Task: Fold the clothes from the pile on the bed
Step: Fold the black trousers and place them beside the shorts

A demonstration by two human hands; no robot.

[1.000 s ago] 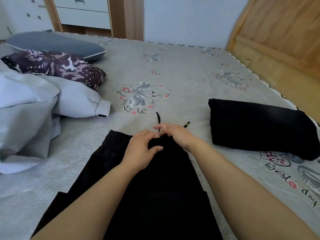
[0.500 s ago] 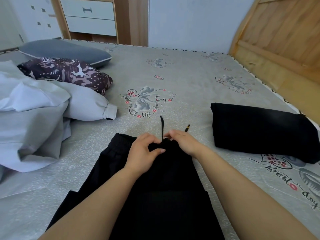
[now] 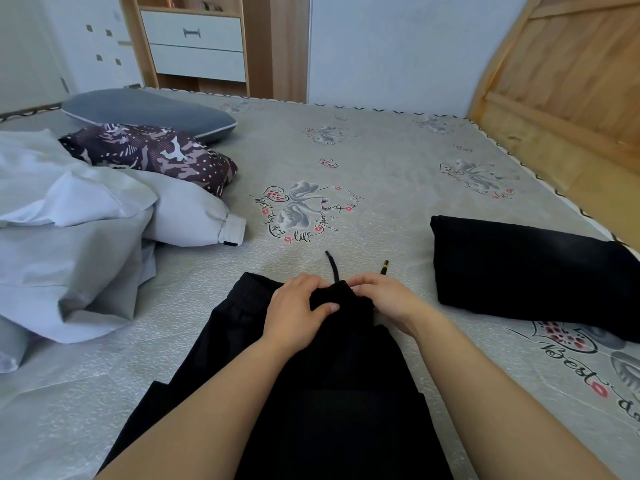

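Grey bedsheet: the printed cover spans my whole view, ending at a wooden headboard on the right and white drawers beyond the far edge
Pile: pale grey clothes heaped at the left, one cuffed sleeve trailing toward the middle, with a camouflage-print piece and a grey pillow behind them, all still unfolded
Black trousers: the garment I am working lies flat in front of me, waistband farthest from me, legs running back under my forearms and out of frame
Folded black garment: a finished piece, I judge, set apart on the right, well clear of the trousers
Left hand: fingers curled over the bunched middle of the waistband, thumb pressing the cloth from the near side
Right hand: fingertips pinching the same stretch of waistband, just beside the left
Drawstring: one end lies straight on the sheet beyond my fingers; a second tip pokes out to the right
Step in hand: squaring the waistband, it seems, before the first fold
Next move: I reckon the cords want tucking in, then the waistband needs an even pull so the legs stack without twisting
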